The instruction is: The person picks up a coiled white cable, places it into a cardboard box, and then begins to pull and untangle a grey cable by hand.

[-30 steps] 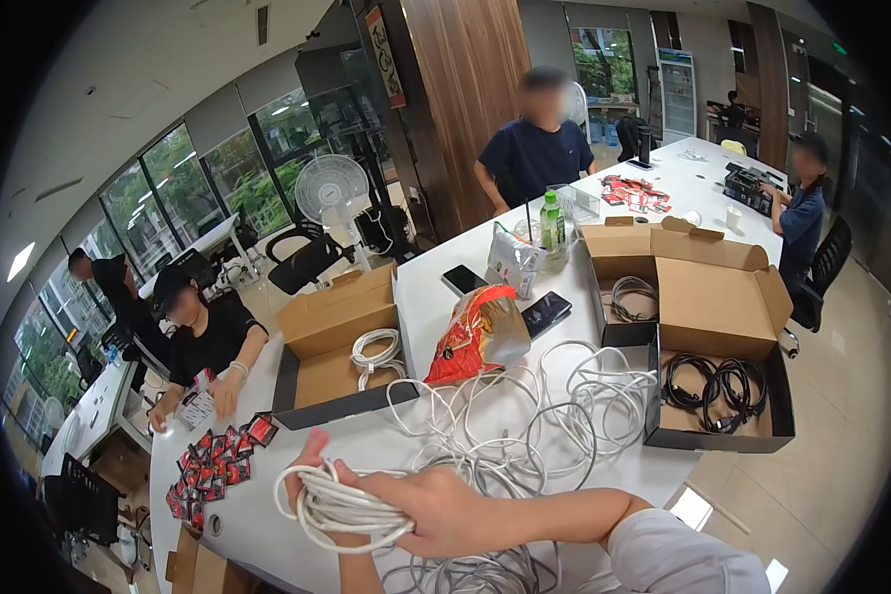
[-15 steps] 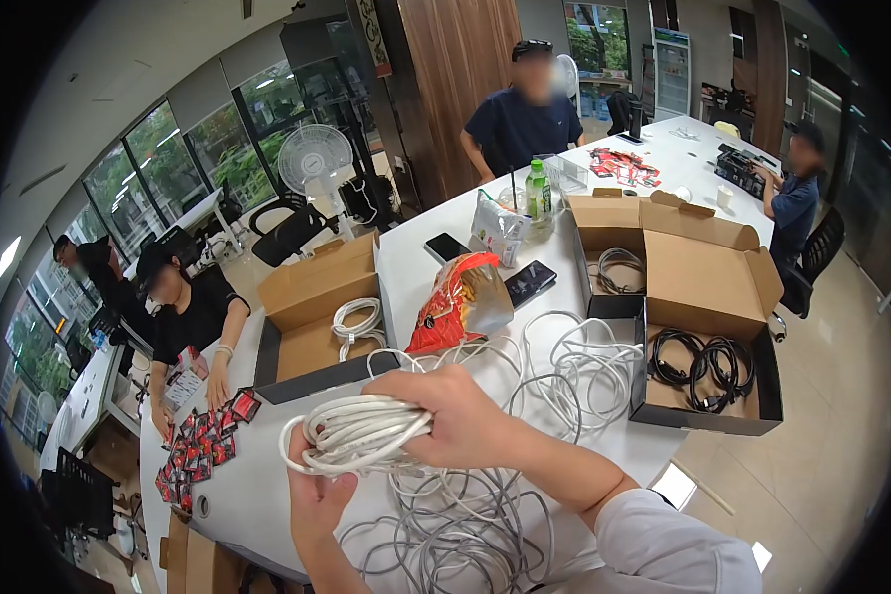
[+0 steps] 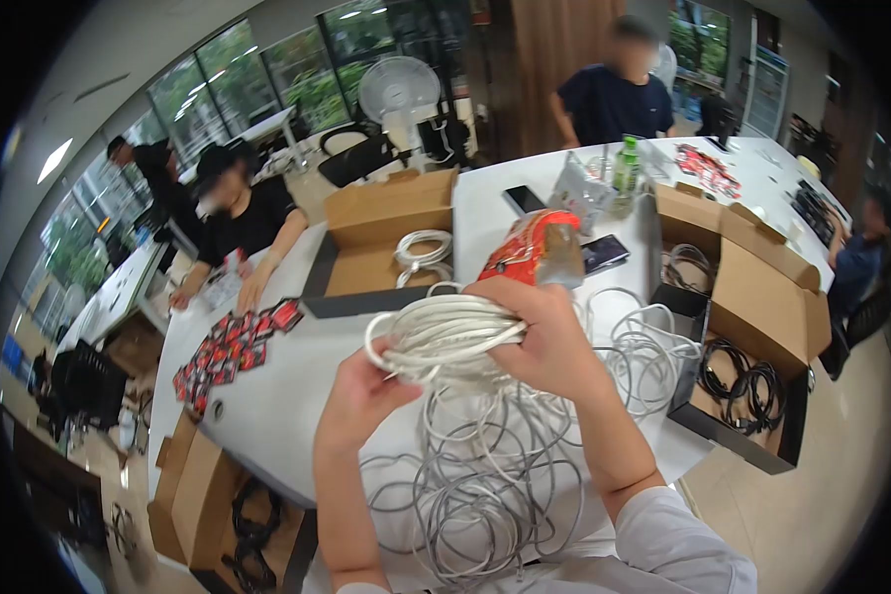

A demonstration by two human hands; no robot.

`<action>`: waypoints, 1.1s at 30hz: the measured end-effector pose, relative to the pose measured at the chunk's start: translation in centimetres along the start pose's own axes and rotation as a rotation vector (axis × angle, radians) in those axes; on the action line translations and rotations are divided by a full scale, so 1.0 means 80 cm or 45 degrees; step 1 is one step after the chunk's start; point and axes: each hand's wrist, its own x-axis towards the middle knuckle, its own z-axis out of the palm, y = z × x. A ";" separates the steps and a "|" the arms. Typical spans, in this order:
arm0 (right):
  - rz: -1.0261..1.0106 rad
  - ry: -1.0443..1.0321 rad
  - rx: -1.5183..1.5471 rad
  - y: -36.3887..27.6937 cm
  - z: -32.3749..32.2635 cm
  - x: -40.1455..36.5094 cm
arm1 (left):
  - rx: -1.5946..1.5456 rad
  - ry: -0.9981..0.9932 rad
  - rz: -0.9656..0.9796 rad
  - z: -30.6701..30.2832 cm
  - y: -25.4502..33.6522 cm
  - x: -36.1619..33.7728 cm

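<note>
Head view: the right hand [image 3: 537,337] was closed firmly round the right end of a white coil [image 3: 450,332], its thumb on the near side, and the coil was up above the table [image 3: 277,421]. The left hand [image 3: 359,401] stood half open at the coil's left end, thumb clear of the turns; its fingers were blurred and partly behind the coil, so whether they pinched it could not be told.

A good hold here, as I judged it, took in every turn at once, since any strand outside the grip could spring loose. One loop stuck out at the left end, and the left fingers were well placed to gather it flush with the rest. Even pressure seemed better than a hard squeeze, which could kink the cable.

Under and beyond the hands lay a tangle [image 3: 495,505] of grey and white cables, near enough that a trailing strand could snag; lifting the coil well clear made sense. Past that sat a red snack bag [image 3: 510,257], and to its left an open box [image 3: 342,292] with white cable [image 3: 424,259] inside. Black cables [image 3: 742,386] lay in another box [image 3: 691,401] at the right. Farther left, a co-worker's hand [image 3: 255,287] was beside red packets [image 3: 233,351].
</note>
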 end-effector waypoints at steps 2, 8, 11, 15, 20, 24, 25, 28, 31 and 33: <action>-0.035 -0.034 -0.172 0.007 0.012 0.000 | 0.047 0.080 0.007 0.004 -0.007 0.010; -0.241 0.030 -0.445 0.029 0.059 0.000 | 0.203 0.509 0.129 0.002 -0.051 0.035; -0.223 0.086 -0.447 0.042 0.079 -0.004 | 0.187 0.621 0.171 0.002 -0.058 0.040; -0.018 0.306 -0.295 0.048 0.079 0.000 | -0.016 0.615 0.233 0.006 -0.054 0.046; -0.003 0.392 -0.516 0.041 0.085 -0.009 | 0.161 0.627 0.246 0.026 -0.040 0.066; -0.048 0.325 -0.469 0.040 0.089 -0.011 | 0.139 0.744 0.301 0.023 -0.052 0.087; -0.055 0.313 -0.437 0.043 0.090 -0.011 | 0.109 0.743 0.329 0.018 -0.058 0.091; 0.060 0.065 -0.423 0.034 0.092 -0.023 | 0.158 0.758 0.378 -0.001 -0.076 0.101; 0.045 -0.037 -0.513 0.022 0.104 -0.038 | -0.269 0.649 0.393 -0.019 -0.091 0.116; 0.017 -0.101 -0.530 0.020 0.098 -0.043 | -0.131 0.713 0.443 -0.034 -0.101 0.126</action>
